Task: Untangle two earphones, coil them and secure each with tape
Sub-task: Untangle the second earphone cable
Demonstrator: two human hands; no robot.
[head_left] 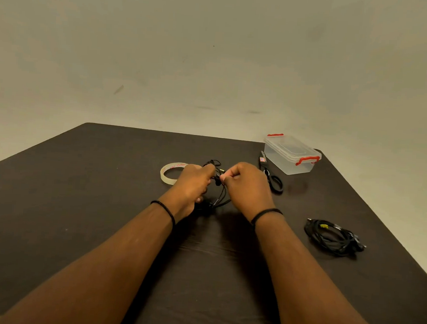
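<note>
One black earphone [218,187] hangs mid-table between both hands; a second, coiled earphone [334,237] lies at four o'clock from it. The left hand [193,183] curls around the cable loops, and the right hand [247,187] pinches the cable near the plug. Both forearms reach forward over the table [78,203], knuckles up. One tape roll [171,172] lies at nine o'clock, one pair of scissors [271,174] at two o'clock, one lidded box [291,154] beyond.

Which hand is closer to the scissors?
The right hand. It sits just beside the scissors, which lie to its right on the table. The left hand is farther away, on the other side of the earphone both hands hold.
</note>
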